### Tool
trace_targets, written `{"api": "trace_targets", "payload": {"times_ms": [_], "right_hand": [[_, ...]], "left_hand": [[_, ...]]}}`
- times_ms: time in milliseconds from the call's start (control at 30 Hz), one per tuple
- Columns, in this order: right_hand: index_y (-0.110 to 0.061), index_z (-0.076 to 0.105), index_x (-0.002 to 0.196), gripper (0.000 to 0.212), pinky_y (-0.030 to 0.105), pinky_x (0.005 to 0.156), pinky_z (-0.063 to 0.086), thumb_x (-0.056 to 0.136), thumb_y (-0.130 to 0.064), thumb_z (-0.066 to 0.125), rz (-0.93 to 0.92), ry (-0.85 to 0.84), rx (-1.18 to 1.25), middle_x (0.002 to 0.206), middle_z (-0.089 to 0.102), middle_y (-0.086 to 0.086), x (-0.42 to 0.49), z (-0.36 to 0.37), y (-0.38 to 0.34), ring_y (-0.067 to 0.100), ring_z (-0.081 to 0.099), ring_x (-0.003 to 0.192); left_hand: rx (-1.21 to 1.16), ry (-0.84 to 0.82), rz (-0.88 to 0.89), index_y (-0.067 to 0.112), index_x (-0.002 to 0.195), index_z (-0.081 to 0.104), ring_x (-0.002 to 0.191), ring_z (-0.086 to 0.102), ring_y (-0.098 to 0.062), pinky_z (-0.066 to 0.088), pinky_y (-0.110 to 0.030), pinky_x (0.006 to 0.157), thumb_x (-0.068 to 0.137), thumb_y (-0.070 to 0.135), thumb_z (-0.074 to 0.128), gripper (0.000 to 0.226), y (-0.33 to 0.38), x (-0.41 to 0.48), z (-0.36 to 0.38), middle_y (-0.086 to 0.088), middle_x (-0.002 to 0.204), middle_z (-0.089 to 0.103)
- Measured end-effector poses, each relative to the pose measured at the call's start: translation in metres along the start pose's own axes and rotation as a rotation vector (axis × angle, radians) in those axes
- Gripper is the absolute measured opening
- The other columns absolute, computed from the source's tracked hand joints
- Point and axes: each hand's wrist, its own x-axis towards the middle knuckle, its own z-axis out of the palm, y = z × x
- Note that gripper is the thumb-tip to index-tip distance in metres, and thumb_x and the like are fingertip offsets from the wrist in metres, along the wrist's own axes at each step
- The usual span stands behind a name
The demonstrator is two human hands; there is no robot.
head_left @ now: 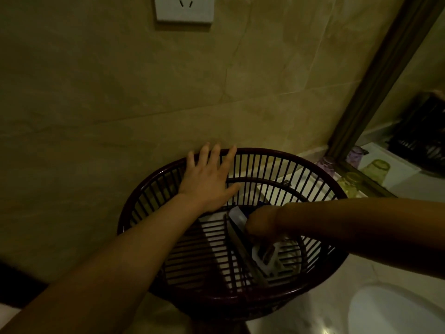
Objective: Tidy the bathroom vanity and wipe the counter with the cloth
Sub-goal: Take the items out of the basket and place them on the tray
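Observation:
A dark red slatted plastic basket stands on the pale counter against the tiled wall. My left hand lies flat with straight, spread fingers on the basket's far rim. My right hand reaches down inside the basket with its fingers curled round a white and dark blue packet. A white plastic piece and a dark flat strip lie on the basket floor below that hand. No cloth is in view.
A white sink sits at the lower right. Upturned purple and yellow-green glasses stand by the framed mirror on the right. A wall socket is above. The counter's dark edge is at the lower left.

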Motion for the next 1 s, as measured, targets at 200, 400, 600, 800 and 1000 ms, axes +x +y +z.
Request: {"api": "trace_targets", "payload": {"times_ms": [200,400,600,800,1000], "right_hand": [[-0.015,0.06,0.117,0.028,0.036,0.082,0.048,0.093,-0.031,0.059,-0.142,0.18,-0.235,0.112,0.063,0.007,-0.019,-0.036,0.017,0.025,0.058,0.102],[-0.028,0.058,0.087,0.009,0.018,0.061,0.04,0.089,-0.025,0.066,-0.144,0.633,0.308,0.085,0.062,-0.01,-0.082,-0.067,0.041,0.008,0.06,0.077],[-0.02,0.067,0.085,0.013,0.02,0.048,0.053,0.079,-0.02,0.078,-0.021,1.14,1.097,0.074,0.072,-0.001,-0.141,-0.059,0.116,0.007,0.07,0.061],[-0.006,0.067,0.093,0.016,0.034,0.053,0.057,0.081,-0.013,0.074,0.417,1.18,1.23,0.086,0.068,0.014,-0.094,0.005,0.202,0.023,0.068,0.072],[-0.012,0.07,0.086,0.003,0.032,0.06,0.055,0.085,-0.009,0.069,0.471,0.756,1.002,0.089,0.068,0.011,-0.025,0.063,0.222,0.018,0.063,0.07]], "left_hand": [[-0.008,-0.003,0.0,0.032,0.151,-0.018,0.147,-0.002,-0.034,0.001,-0.061,0.113,0.089,0.073,0.022,0.084,0.0,0.002,0.001,-0.013,0.162,0.003],[0.003,0.014,-0.003,0.035,0.149,-0.021,0.146,0.005,-0.033,0.01,-0.06,0.113,0.089,0.072,0.015,0.079,-0.006,-0.002,0.002,-0.012,0.161,0.007],[0.001,0.033,-0.017,0.038,0.149,-0.021,0.144,0.011,-0.035,0.013,-0.063,0.11,0.087,0.074,0.013,0.079,-0.007,-0.003,0.006,-0.013,0.161,0.013],[0.049,0.103,-0.008,0.035,0.153,-0.008,0.136,0.026,-0.037,0.024,-0.064,0.104,0.087,0.075,0.017,0.081,-0.008,-0.002,0.01,-0.017,0.154,0.029],[0.098,0.11,-0.019,0.032,0.155,-0.001,0.133,0.03,-0.038,0.028,-0.065,0.1,0.088,0.074,0.019,0.082,-0.006,-0.001,0.012,-0.019,0.15,0.034]]}}
